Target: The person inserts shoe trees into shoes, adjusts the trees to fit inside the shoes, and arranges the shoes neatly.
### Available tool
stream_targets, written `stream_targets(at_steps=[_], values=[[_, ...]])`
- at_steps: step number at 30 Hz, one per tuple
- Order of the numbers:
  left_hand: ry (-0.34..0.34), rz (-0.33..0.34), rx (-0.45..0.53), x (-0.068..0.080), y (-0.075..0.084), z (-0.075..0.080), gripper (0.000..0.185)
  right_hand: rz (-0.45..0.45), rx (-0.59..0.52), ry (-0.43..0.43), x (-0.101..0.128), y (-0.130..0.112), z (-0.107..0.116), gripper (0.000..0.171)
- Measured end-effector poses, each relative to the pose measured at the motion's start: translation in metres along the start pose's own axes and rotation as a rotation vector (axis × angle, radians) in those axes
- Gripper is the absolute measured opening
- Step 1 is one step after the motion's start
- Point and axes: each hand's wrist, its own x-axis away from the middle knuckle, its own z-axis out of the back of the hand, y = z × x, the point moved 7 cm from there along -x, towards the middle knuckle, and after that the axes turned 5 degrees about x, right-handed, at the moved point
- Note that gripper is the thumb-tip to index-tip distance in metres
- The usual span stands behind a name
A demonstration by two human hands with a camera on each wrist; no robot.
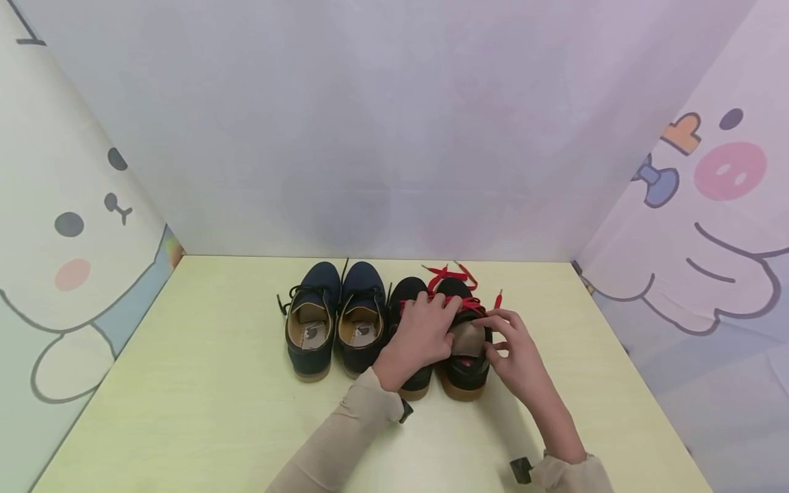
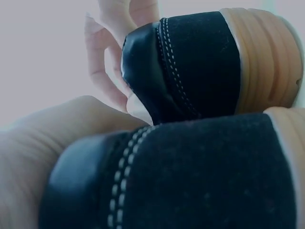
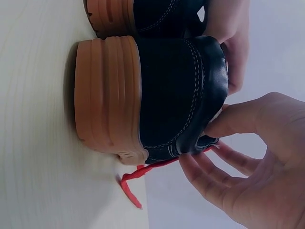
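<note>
A pair of black shoes with red laces (image 1: 459, 279) and tan soles stands at the middle of the pale table (image 1: 203, 383). My left hand (image 1: 425, 332) lies over the left black shoe (image 1: 414, 383). Its fingers curl onto the tongue and laces of the right black shoe (image 1: 467, 373). My right hand (image 1: 508, 346) is at that shoe's right side, thumb on the collar, fingers loosely spread. The right wrist view shows the shoe's heel (image 3: 176, 90), my right thumb (image 3: 228, 121) on its rim, and a red lace end (image 3: 136, 179) on the table.
A navy pair of shoes (image 1: 335, 322) with dark laces stands right beside the black pair, on its left. Cartoon-printed walls (image 1: 709, 205) close in the table on the left, back and right. Bare tabletop lies to the left, the right and at the front.
</note>
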Motion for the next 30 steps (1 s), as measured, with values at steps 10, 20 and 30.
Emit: stream_targets(at_steps=[10, 20, 30], values=[[0.007, 0.031, 0.033, -0.0019, -0.0016, 0.0001, 0.056, -0.055, -0.032, -0.011, -0.0020, 0.0023, 0.0003, 0.040], [-0.009, 0.091, 0.067, -0.0039, -0.0002, 0.0003, 0.055, -0.041, 0.005, 0.050, -0.0013, 0.0008, -0.0010, 0.035], [-0.014, 0.050, 0.036, 0.0022, 0.0029, 0.0013, 0.054, 0.048, 0.053, 0.102, -0.0003, 0.0001, -0.0021, 0.029]])
